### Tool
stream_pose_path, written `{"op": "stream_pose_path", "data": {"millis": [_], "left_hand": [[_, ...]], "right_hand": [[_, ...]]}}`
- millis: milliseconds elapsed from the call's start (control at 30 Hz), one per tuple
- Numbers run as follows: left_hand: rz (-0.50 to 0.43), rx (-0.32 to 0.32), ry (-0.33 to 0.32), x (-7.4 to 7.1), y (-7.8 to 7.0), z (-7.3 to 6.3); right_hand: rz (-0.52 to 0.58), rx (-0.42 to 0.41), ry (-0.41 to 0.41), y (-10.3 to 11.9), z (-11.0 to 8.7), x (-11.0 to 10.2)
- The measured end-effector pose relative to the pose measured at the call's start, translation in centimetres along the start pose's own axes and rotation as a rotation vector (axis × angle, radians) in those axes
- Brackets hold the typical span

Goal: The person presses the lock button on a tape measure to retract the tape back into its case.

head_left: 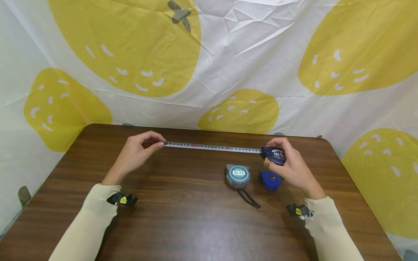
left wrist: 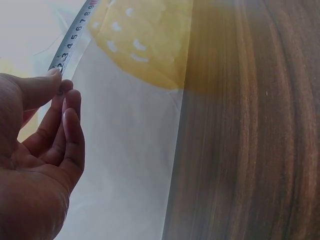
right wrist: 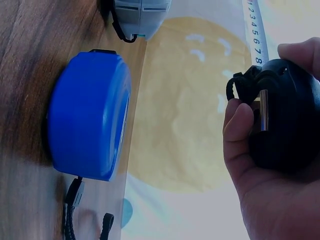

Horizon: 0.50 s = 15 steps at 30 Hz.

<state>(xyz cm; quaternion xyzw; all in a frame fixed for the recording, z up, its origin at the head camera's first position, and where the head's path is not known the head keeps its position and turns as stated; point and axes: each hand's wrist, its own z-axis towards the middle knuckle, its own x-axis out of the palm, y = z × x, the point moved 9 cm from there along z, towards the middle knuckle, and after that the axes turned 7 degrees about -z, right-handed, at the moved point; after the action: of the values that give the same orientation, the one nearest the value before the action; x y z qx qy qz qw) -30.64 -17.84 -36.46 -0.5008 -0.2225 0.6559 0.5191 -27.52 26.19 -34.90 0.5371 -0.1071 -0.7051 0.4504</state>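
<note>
My right hand (head_left: 290, 165) grips a dark blue tape measure (head_left: 273, 155) marked 5m, raised above the table. Its white blade (head_left: 212, 147) stretches nearly level across to my left hand (head_left: 138, 150), which pinches the blade's end between thumb and fingers. In the left wrist view the thumb lies on the blade (left wrist: 75, 37) close to the 2 mark. The right wrist view shows the dark case (right wrist: 287, 120) within the hand, with a metal clip on its side. Below the right hand sits a bright blue tape measure (head_left: 270, 180), and left of that a grey one (head_left: 237, 176) with a turquoise ring.
Both resting tape measures stand on the brown wooden table (head_left: 183, 217). A black wrist strap (head_left: 248, 198) trails from the grey one. Behind the table's back edge hangs a white cloth (head_left: 225, 69) with yellow fruit shapes.
</note>
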Motion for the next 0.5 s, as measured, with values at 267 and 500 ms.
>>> {"op": "stream_pose_path", "data": {"millis": [267,500], "left_hand": [[-0.006,0.007,-0.001,0.12,-0.1,0.02],[0.002,0.012,0.003,0.31,-0.25,-0.03]], "right_hand": [[-0.013,-0.013,0.001,0.35,0.06,0.18],[-0.029,-0.006,0.002,0.5,0.02,0.27]]}}
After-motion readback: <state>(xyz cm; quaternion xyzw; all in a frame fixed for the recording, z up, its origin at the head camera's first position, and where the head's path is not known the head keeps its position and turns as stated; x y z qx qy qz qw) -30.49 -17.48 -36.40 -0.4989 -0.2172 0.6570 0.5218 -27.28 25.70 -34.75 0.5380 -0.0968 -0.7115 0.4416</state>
